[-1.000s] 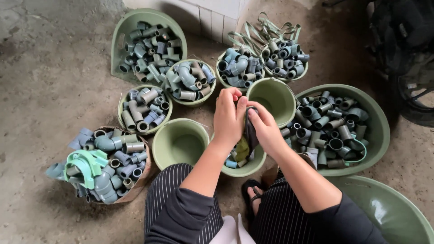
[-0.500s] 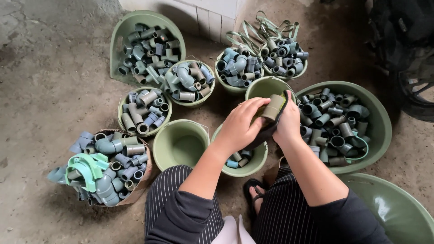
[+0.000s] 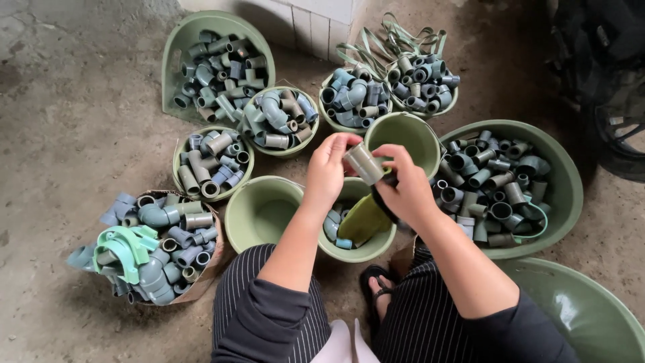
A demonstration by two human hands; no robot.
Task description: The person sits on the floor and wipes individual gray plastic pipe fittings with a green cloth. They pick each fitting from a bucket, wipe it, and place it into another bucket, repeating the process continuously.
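A short grey-green pipe coupler is pinched between both hands above the bowls, raised close, seemingly so it can be turned and wiped. The left hand closes its fingertips on one end; the right hand grips the other end along with an olive cloth that hangs down over a small bowl. An empty smooth green bowl sits just beside. Around them on the rough concrete floor, bowls hold matte plastic elbows and sleeves; the large basin lies to the right.
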